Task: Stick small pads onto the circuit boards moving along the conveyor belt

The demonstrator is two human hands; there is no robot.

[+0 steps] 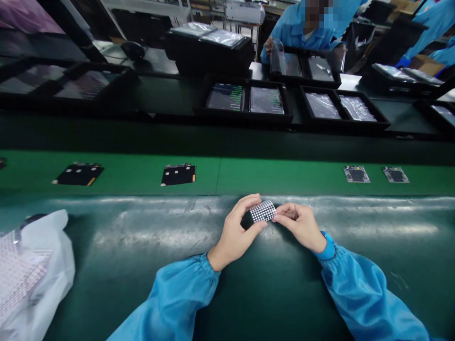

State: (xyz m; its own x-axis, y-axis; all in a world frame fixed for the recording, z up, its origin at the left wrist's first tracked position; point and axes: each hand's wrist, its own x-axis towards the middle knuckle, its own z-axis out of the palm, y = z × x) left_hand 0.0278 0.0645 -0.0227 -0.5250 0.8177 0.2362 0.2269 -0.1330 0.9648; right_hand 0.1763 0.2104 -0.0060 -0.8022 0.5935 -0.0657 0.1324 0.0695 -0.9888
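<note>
Between my hands, a small sheet of white squares on black (263,211) is held up in a curve above the green work surface. My left hand (235,233) grips its left side, thumb below and fingers above. At the right edge, the thumb and fingertips of my right hand (301,224) pinch the sheet. Whether a single square is being peeled there is too small to tell. Beyond my hands, on the bright green strip, lie a black flat board (179,175) and another black board (78,175). Farther right are two small circuit boards (356,174).
A white plastic bag (62,255) with patterned sheets (24,279) inside lies at the left. Black trays (245,113) with film-wrapped panels line a raised shelf at the back. Across it, a person in blue (289,28) handles clear film over a tray.
</note>
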